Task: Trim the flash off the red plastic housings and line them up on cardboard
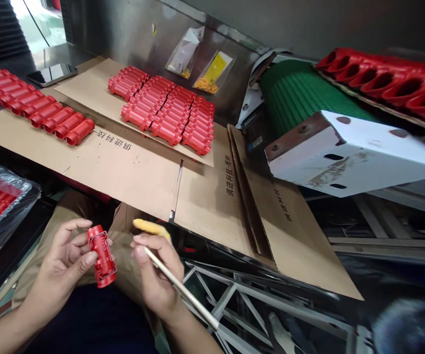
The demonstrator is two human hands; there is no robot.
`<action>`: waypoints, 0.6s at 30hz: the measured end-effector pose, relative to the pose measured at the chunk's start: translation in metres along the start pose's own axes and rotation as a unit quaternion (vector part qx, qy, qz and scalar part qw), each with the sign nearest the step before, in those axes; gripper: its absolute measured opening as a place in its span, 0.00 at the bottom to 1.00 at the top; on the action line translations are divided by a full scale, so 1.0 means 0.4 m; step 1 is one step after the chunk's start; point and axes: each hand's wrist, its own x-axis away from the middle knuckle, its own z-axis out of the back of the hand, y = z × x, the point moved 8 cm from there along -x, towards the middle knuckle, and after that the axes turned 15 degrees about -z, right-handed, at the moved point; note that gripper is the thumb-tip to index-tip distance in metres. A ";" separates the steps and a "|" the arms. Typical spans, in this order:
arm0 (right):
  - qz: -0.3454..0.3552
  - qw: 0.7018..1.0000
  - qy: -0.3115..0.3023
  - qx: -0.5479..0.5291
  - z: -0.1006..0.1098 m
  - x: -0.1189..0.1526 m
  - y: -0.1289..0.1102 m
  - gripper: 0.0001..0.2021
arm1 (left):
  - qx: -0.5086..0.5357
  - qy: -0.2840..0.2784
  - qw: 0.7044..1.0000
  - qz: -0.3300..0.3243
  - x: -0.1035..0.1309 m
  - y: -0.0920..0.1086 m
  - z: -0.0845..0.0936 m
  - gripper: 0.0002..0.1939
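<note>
My left hand (68, 255) is closed around a red plastic tubular part (102, 258), held upright and slightly tilted above my lap. Its molded side with dark-edged recesses faces me. A thin pale stick (183, 290) is pinched in my right hand (158, 270), close to the red part but apart from it. The stick's near end points down to the right, and its working tip is hidden at the fingers. On one finger of that hand sits a yellow finger cot (151, 227).
Red parts (164, 108) stand in rows on cardboard (142, 179), with another row (35, 103) at left. A phone (52, 73), bags of yellow finger cots (214, 73), a lined crate (31, 189) and a green conveyor (293, 93) with a white metal bracket (352, 152) surround the work area.
</note>
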 end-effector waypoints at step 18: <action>0.085 0.990 -0.098 0.051 -0.016 0.013 -0.050 0.17 | -0.053 0.036 0.998 0.026 -0.010 0.016 0.012 0.16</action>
